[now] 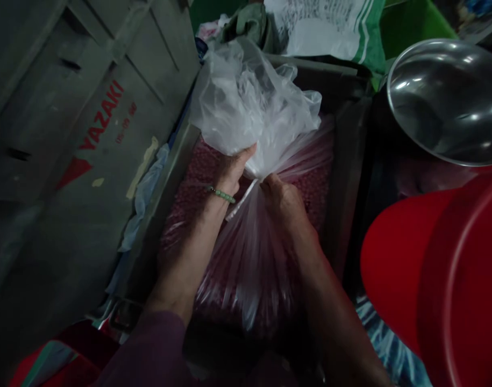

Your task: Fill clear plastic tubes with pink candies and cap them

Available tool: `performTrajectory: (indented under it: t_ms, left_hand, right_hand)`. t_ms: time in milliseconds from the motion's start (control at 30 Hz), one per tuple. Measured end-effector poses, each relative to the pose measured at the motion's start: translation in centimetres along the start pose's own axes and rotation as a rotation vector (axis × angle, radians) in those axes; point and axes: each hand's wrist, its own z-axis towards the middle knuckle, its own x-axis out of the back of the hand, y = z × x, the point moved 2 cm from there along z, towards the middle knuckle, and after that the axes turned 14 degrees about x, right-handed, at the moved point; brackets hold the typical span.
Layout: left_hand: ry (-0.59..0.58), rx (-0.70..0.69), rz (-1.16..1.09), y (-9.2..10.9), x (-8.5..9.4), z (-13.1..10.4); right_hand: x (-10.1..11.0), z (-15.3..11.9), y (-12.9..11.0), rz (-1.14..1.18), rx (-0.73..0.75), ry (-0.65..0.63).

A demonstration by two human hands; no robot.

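Both left hand [233, 171] and right hand [285, 200] close their fingers on the gathered neck of the clear plastic bag [252, 236] in a dark crate [348, 161]; gathering looks done, the white tie [241, 201] unfinished.

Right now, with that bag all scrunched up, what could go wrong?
The clear bag might spring open at its gathered neck if the left hand or right hand slips, spilling reddish bits. The white strip has a loose end, so it could work free. The creased bag might also tear.
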Motion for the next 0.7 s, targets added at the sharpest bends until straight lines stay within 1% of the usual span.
performTrajectory:
  t_ms: [100, 200, 267, 367, 400, 467, 533, 600, 633, 700]
  left_hand:
    - [0.044, 0.002, 0.045, -0.1, -0.1, 0.2]
    - [0.1, -0.018, 0.137, 0.1, -0.6, 0.1]
    - [0.118, -0.083, 0.229, 0.4, -1.0, 0.0]
    - [0.124, -0.202, 0.35, 0.8, -1.6, 0.0]
    - [0.128, -0.225, 0.38, 0.9, -1.7, 0.0]
    - [0.142, -0.229, 0.431, 1.0, -1.8, -0.1]
    - [0.147, -0.207, 0.46, 1.1, -1.8, -0.2]
    - [0.136, -0.182, 0.479, 1.3, -1.8, -0.3]
    - [0.129, -0.168, 0.487, 1.4, -1.9, -0.4]
    - [0.133, -0.138, 0.504, 1.6, -1.9, -0.5]
  right_hand:
    - [0.0, -0.5, 0.2, 0.308, -0.024, 0.011]
    - [-0.1, -1.2, 0.3, 0.577, -0.064, 0.036]
    - [-0.4, -1.7, 0.2, 0.769, -0.13, 0.056]
    - [-0.9, -2.3, -0.1, 0.957, -0.233, 0.106]
    - [-0.9, -2.5, -0.2, 0.982, -0.257, 0.14]
    - [-0.8, -2.8, -0.5, 0.959, -0.273, 0.193]
    - [-0.4, -3.1, -0.8, 0.876, -0.236, 0.172]
    - [0.3, -3.2, -1.3, 0.778, -0.165, 0.166]
    - [0.7, -3.2, -1.5, 0.73, -0.117, 0.207]
    - [1.3, -2.8, -1.9, 0.666, -0.002, 0.354]
